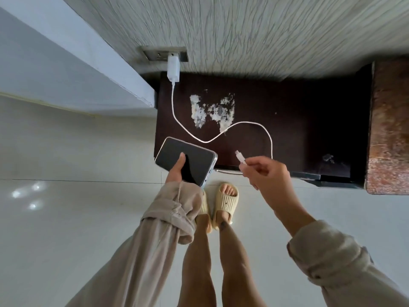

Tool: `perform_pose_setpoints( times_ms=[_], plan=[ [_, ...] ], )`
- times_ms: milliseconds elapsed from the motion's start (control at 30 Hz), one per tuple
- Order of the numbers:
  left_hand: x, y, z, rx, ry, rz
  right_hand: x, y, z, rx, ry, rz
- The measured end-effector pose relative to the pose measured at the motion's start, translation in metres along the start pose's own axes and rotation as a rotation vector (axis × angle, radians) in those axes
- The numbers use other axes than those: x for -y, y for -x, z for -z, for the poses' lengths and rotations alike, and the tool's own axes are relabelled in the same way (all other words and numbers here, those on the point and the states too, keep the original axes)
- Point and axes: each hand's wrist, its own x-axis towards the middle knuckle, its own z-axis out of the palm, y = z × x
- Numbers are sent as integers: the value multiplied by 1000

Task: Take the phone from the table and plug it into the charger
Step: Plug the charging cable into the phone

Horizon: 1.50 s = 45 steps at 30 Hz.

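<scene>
A dark-screened phone [194,159] with a pale rim lies face up in my left hand [177,171], thumb resting on the glass, just off the front left corner of the dark table [298,120]. My right hand [265,176] pinches the white plug end [240,156] of the charger cable [192,134], which points toward the phone with a gap between them. The cable snakes across the table back to a white charger block [173,68] seated in a wall socket [164,54].
The table has worn pale patches [212,111] on its top. A reddish-brown wooden piece [389,129] stands at its right. A textured wall [243,29] is behind. My feet in cream slippers [226,203] stand on a pale tiled floor [77,196].
</scene>
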Motion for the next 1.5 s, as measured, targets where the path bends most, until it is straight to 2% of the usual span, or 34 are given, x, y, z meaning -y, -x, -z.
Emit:
perform_pose_setpoints(
  times_ms=[167,333,700,900,1067,1367,1500],
  plan=[
    [0,11,-9,108,65,-4,29,21,-1,165,-11,-50],
    [5,13,-14,100,59,-27,37,19,-1,258,-140,-138],
    [18,3,-9,102,60,-81,31,15,1,216,-3,-123],
    [15,2,-8,10,-48,-148,23,17,-3,141,85,-103],
    [11,3,-13,62,-38,-216,15,25,-11,12,34,-48],
    [-3,20,-24,119,-143,-332,10,34,-23,22,-84,-44],
    [-11,32,-33,119,-170,-427,7,37,-24,161,-73,-41]
  ],
)
